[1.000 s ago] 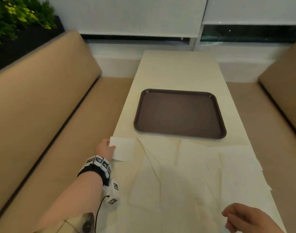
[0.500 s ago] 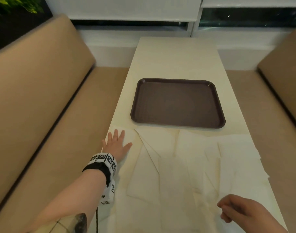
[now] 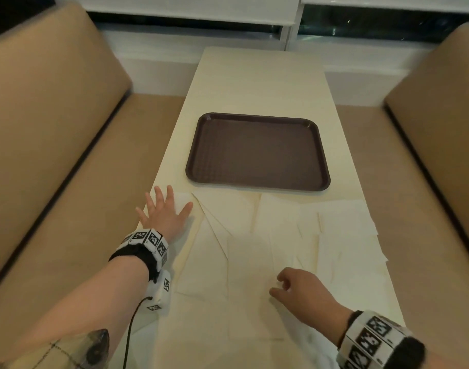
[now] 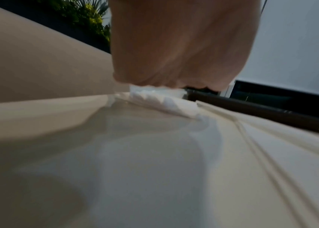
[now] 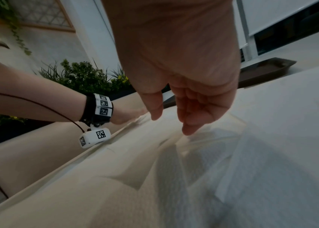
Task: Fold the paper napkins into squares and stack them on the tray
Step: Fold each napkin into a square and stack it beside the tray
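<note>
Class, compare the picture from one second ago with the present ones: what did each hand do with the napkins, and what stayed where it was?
The left hand let go of the folded napkin it pinched at the table's left edge; it now presses that napkin flat, fingers spread. The right hand moved forward and leftward over the spread napkins, fingers loosely curled, holding nothing. The tray stayed put and still holds no napkins.

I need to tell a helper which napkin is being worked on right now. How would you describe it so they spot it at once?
Start at the brown tray on the long table; napkins lie spread just in front of it. Go to the left end of that spread, at the table's edge. It is the small white napkin under the flat left hand, whiter than the rest.
</note>
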Demonstrator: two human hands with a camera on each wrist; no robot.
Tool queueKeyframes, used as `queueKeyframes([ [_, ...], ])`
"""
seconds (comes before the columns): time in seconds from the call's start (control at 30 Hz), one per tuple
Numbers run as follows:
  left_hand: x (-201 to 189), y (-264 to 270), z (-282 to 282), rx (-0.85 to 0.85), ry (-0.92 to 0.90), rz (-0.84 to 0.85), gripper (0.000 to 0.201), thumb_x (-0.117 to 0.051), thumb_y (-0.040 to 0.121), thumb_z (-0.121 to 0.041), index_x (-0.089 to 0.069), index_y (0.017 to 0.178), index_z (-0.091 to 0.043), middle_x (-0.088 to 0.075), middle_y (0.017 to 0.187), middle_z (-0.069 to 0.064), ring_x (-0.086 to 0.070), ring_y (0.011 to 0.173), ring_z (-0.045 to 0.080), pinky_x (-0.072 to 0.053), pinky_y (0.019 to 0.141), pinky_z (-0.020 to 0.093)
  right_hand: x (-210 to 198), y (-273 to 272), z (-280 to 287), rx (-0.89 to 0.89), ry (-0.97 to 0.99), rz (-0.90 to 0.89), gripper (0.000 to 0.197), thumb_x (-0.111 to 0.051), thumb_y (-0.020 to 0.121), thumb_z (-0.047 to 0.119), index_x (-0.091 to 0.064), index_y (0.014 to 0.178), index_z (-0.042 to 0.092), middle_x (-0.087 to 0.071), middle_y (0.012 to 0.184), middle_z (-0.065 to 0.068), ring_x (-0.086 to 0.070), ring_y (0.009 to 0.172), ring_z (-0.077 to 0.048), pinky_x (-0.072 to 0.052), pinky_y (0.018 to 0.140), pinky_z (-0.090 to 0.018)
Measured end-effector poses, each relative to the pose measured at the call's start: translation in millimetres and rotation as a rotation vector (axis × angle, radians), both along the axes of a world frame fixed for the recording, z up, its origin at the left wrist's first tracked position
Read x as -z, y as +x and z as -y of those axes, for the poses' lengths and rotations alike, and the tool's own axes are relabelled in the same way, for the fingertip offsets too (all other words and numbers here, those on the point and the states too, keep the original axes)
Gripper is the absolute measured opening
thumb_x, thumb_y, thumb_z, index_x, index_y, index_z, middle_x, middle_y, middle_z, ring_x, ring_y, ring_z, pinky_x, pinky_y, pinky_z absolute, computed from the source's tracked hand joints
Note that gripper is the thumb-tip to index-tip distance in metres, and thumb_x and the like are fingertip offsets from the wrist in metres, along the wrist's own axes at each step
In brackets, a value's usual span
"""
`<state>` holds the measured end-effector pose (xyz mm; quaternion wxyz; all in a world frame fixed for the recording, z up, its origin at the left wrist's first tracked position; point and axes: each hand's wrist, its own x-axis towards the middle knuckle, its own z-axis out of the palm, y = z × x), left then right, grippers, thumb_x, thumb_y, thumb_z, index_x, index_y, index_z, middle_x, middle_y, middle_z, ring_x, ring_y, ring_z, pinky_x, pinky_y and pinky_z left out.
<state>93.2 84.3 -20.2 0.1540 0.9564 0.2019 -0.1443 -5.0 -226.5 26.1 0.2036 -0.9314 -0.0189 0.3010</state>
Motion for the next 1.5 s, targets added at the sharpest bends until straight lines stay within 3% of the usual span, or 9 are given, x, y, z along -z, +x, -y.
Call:
queueKeyframes([
  [0.13, -34, -35, 42, -0.001, -0.283, 0.266, 0.059, -0.046, 0.096, -0.045, -0.032, 0.146, -0.015, -0.038, 0.148, 0.011, -0.033, 0.136, 0.027, -0.027, 0.11, 0.034, 5, 10, -12, -0.022, -0.132, -0.03, 0.038, -0.055, 0.085, 0.057, -0.05, 0.094, 0.021, -0.051, 0.091, 0.005, -0.049, 0.084, -0.015, -0.04, 0.071, -0.027],
  [0.27, -31, -82, 97, 0.025, -0.614, -0.274, 0.053, -0.062, 0.089, -0.038, -0.044, 0.134, -0.018, -0.062, 0.11, 0.009, -0.063, 0.082, 0.019, -0.052, 0.07, 0.026, 14, 18, -18, 0.042, -0.119, -0.126, 0.027, -0.063, 0.08, 0.043, -0.054, 0.084, 0.018, -0.057, 0.084, 0.003, -0.06, 0.083, -0.018, -0.042, 0.063, -0.025],
  [0.5, -25, -94, 130, -0.18, -0.826, -0.038, 0.058, -0.074, 0.078, -0.011, -0.045, 0.127, -0.014, -0.062, 0.102, -0.004, -0.061, 0.093, 0.015, -0.051, 0.074, 0.023, 6, 12, -3, 0.251, 0.236, -0.05, 0.016, -0.063, 0.081, 0.016, -0.049, 0.072, 0.019, -0.053, 0.076, 0.005, -0.048, 0.066, -0.008, -0.039, 0.057, -0.019],
  [0.6, -50, -94, 130, -0.196, -0.996, 0.063, 0.038, -0.072, 0.08, -0.006, -0.059, 0.115, -0.014, -0.071, 0.101, 0.002, -0.068, 0.093, 0.02, -0.055, 0.087, 0.045, -6, 10, 12, 0.406, 0.454, 0.009, 0.044, -0.077, 0.077, 0.029, -0.051, 0.112, 0.019, -0.057, 0.103, 0.005, -0.055, 0.09, -0.01, -0.045, 0.076, -0.021],
  [0.73, -92, -93, 133, -0.128, -1.225, 0.063, 0.021, -0.061, 0.089, -0.001, -0.064, 0.107, -0.012, -0.074, 0.101, 0.003, -0.07, 0.093, 0.022, -0.057, 0.082, 0.039, -27, 15, 24, 0.473, 0.835, -0.206, 0.09, -0.084, 0.069, 0.04, -0.033, 0.142, 0.027, -0.047, 0.137, 0.01, -0.047, 0.123, -0.01, -0.041, 0.102, -0.031],
  [0.97, -128, -92, 137, -0.039, -1.358, -0.021, 0.024, -0.057, 0.091, -0.004, -0.063, 0.113, -0.01, -0.072, 0.105, 0.008, -0.068, 0.091, 0.023, -0.056, 0.072, 0.033, -67, 15, 30, 0.483, 1.173, -0.408, 0.027, -0.053, 0.095, 0.014, -0.061, 0.119, 0.002, -0.068, 0.116, -0.014, -0.066, 0.106, -0.029, -0.054, 0.093, -0.039],
  [1.07, -132, -100, 145, -0.008, -1.323, -0.012, 0.021, -0.055, 0.092, 0.002, -0.063, 0.109, -0.007, -0.072, 0.083, 0.007, -0.067, 0.067, 0.015, -0.051, 0.053, 0.025, -74, 11, 39, 0.492, 1.12, -0.263, 0.022, -0.049, 0.097, 0.008, -0.063, 0.113, 0.005, -0.071, 0.11, -0.013, -0.069, 0.099, -0.027, -0.057, 0.087, -0.036],
  [1.33, -144, -103, 156, -0.104, -1.332, 0.155, 0.018, -0.06, 0.085, 0.008, -0.067, 0.083, -0.007, -0.07, 0.069, 0.005, -0.062, 0.055, 0.014, -0.049, 0.049, 0.021, -89, 1, 57, 0.484, 1.252, -0.156, 0.03, -0.047, 0.095, 0.0, -0.06, 0.119, 0.013, -0.071, 0.111, -0.012, -0.068, 0.101, -0.029, -0.058, 0.085, -0.037],
  [1.5, -151, -101, 154, -0.1, -1.401, 0.118, 0.04, -0.051, 0.086, 0.015, -0.07, 0.062, -0.01, -0.069, 0.068, 0.003, -0.058, 0.057, 0.015, -0.048, 0.053, 0.019, -102, 0, 63, 0.371, 1.189, -0.104, 0.033, -0.052, 0.083, -0.008, -0.072, 0.069, 0.014, -0.069, 0.074, -0.004, -0.061, 0.064, -0.018, -0.05, 0.06, -0.021],
])
